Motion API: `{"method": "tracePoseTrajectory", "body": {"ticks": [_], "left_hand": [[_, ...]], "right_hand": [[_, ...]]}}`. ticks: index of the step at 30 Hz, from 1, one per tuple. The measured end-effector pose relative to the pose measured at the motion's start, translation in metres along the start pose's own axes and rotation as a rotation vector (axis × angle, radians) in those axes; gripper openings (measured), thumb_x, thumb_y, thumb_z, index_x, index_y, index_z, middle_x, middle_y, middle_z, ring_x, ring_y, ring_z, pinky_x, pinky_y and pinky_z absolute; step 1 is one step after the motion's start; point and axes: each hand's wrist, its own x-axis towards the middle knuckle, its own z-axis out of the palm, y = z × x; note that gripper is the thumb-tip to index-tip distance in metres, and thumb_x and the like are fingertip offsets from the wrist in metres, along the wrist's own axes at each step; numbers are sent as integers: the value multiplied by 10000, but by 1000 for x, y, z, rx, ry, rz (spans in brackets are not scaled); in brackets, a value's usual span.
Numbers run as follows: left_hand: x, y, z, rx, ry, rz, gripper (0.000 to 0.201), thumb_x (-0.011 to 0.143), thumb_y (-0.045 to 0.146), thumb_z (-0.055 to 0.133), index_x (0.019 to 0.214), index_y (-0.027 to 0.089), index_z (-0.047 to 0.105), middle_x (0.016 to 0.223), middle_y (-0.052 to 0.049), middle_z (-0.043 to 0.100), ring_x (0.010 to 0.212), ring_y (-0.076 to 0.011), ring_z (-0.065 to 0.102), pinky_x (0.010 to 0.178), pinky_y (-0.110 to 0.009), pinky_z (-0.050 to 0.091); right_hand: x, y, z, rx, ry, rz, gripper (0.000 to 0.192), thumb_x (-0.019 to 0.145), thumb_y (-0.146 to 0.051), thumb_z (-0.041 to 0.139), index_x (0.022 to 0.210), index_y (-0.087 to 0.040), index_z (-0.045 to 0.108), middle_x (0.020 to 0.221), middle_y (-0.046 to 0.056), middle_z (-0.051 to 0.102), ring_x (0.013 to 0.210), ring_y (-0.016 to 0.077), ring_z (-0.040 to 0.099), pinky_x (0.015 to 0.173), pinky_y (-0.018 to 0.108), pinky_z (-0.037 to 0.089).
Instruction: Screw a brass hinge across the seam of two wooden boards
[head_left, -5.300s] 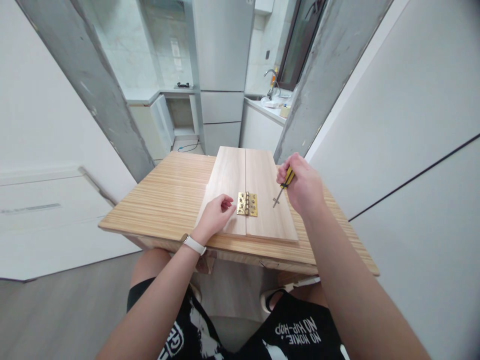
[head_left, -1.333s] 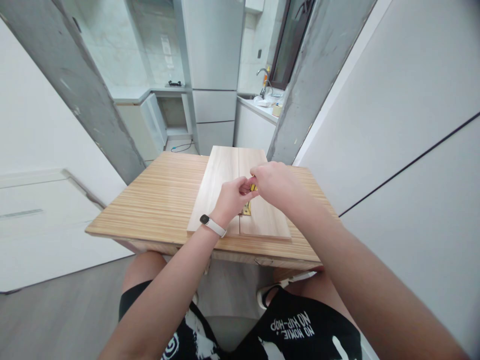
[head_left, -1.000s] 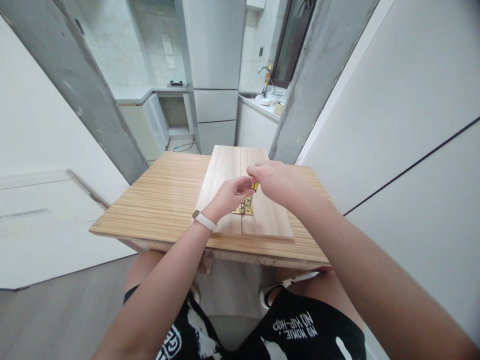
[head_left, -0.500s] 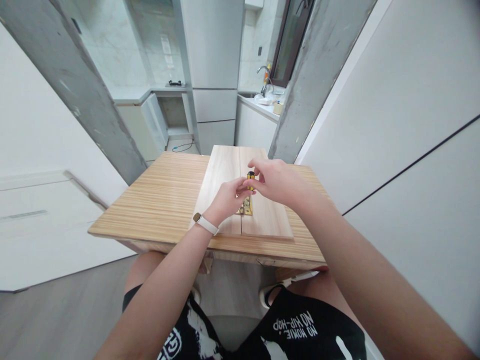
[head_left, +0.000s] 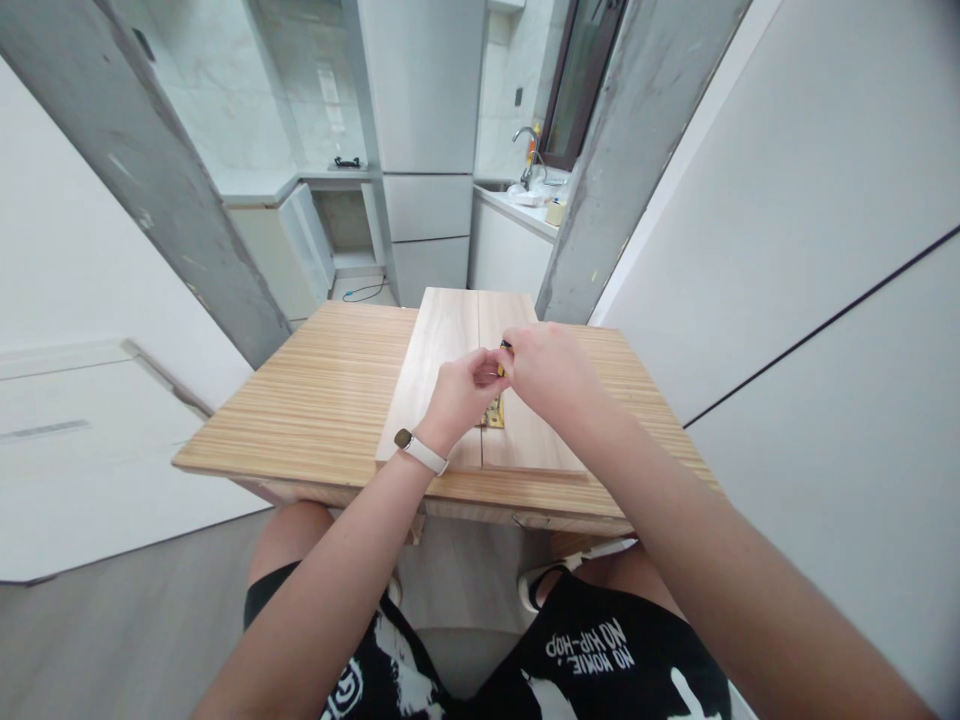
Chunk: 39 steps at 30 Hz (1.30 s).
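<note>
My right hand (head_left: 546,365) is closed round the handle of a short yellow-and-black screwdriver (head_left: 503,358), which stands roughly upright. The fingertips of my left hand (head_left: 466,392) are pinched together against its lower part, where the shaft and tip are hidden. Just below the fingers lies a brass hinge (head_left: 493,414), partly covered by my left hand. It sits across the seam between two pale wooden boards (head_left: 433,340) placed side by side. Whether a screw stands under the screwdriver cannot be seen.
The boards rest on a striped wooden table (head_left: 330,385), whose front edge is close to my knees. Beyond it stand a tall fridge (head_left: 426,90) and a counter with a sink tap (head_left: 526,150). White panels (head_left: 810,250) flank the table.
The fingers of my right hand, raised and loose before, have come down and closed round the screwdriver's handle, hiding most of it. My left hand has barely moved.
</note>
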Motion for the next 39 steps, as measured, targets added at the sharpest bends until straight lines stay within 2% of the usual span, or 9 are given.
{"method": "tracePoseTrajectory", "body": {"ticks": [2,5,10,16,21,26,31,36,39], "left_hand": [[1,2,-2,36,1,-26,136,830,198,777,893,171,659,927,-57,788,864,-212,784,777,-315,643],[2,2,-5,26,-53,-33,151,842,206,768,946,173,664,944,-53,780,869,-211,782,763,-309,639],[5,-3,-7,-93,-164,-7,281,888,144,701,1167,168,676,1224,-113,767,1119,-245,762,997,-372,620],[10,-13,-5,-206,-270,35,286,910,126,673,1195,155,677,1249,-126,766,1270,-286,701,1117,-442,562],[6,-11,-6,-164,-207,15,240,903,135,698,1142,145,687,1145,-119,795,1129,-276,762,1031,-426,614],[3,-3,-7,-71,-133,9,162,875,139,733,1035,148,704,1046,-90,806,1050,-262,782,952,-384,644],[4,0,0,-55,-68,-15,232,844,120,759,1071,151,721,1031,-94,817,1016,-256,792,915,-369,650],[4,-3,8,-45,-15,22,168,845,177,762,1006,151,721,979,-68,803,922,-207,785,842,-315,639],[4,-2,10,-22,15,19,122,833,162,752,945,159,704,942,-48,790,872,-184,775,789,-284,625]], "right_hand": [[1,1,-2,-5,-35,-34,305,1048,-229,502,882,-128,737,857,161,750,796,255,667,673,358,337],[2,3,-6,-1,-93,-68,259,1031,-192,522,886,-130,727,875,159,751,798,247,667,669,356,326],[3,8,-14,66,-158,-79,200,903,-37,577,880,-156,735,860,115,748,787,208,646,666,331,325],[4,17,-14,150,-169,-161,253,868,-1,557,854,-192,722,848,78,737,789,194,631,672,318,347],[1,20,-15,191,-183,-201,260,894,-33,566,1003,-197,735,922,80,766,839,203,670,673,299,370],[0,14,-19,117,-88,-49,278,1006,-303,609,1238,-173,692,999,132,785,929,266,701,728,325,433],[3,6,-17,-42,-36,80,429,1038,-504,540,1014,-140,766,923,176,776,878,299,710,737,362,449],[-2,-3,-10,-82,13,126,410,1068,-407,493,1001,-109,767,892,200,758,881,303,701,719,354,426],[-2,-3,-8,-75,-20,77,372,1079,-310,452,1014,-106,757,899,190,757,851,286,694,689,348,396]]}}
